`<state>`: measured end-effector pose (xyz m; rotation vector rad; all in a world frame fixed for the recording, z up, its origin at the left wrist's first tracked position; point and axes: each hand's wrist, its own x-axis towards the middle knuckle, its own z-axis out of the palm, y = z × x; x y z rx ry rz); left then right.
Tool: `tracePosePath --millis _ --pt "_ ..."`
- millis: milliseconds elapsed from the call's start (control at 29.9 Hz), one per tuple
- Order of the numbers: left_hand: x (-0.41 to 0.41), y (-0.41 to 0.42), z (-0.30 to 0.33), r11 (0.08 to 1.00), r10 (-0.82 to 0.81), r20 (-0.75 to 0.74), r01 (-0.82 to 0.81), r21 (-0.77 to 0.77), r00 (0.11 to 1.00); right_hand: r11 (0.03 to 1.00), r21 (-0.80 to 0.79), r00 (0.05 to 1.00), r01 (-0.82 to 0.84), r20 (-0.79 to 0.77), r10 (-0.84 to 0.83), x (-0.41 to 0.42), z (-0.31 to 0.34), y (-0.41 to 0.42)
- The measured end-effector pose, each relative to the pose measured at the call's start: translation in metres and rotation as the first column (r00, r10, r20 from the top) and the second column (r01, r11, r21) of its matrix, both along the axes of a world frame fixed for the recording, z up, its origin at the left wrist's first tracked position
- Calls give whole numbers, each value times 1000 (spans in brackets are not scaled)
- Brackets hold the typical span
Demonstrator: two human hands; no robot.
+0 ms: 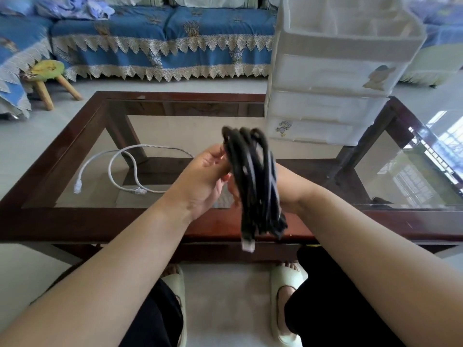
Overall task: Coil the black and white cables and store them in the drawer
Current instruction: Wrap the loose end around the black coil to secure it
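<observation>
Several loops of black cable [253,181] bunched upright above the near table [75,221] edge, left hand [205,179] gripping them, right hand [288,189] behind, grip hidden, white cable [117,169] loose on glass, drawer unit [325,96] beyond.

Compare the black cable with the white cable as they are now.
The black cable is gathered into a long bundle of loops; the white cable lies loosely sprawled. The black one is held up between the left hand and right hand; the white one rests on the glass table. Both end in clear plugs.
</observation>
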<state>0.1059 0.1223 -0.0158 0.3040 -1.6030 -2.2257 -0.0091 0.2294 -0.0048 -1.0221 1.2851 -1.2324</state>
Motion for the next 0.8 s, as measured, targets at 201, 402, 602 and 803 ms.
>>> tracePosePath --millis 201,402,602,803 --pt "-13 -1 -4 971 234 59 -231 -57 970 981 46 905 186 381 -190 18 2 -8" --pt "-10 -12 -3 962 228 111 -206 -177 967 921 15 920 390 30 -391 13 3 -20" --pt "-11 -8 -6 914 319 156 -260 -312 935 908 336 942 251 130 -308 -8 1 -17" --pt "-9 -9 -5 677 425 134 -215 -704 895 865 497 915 72 313 -256 -29 -4 -17"
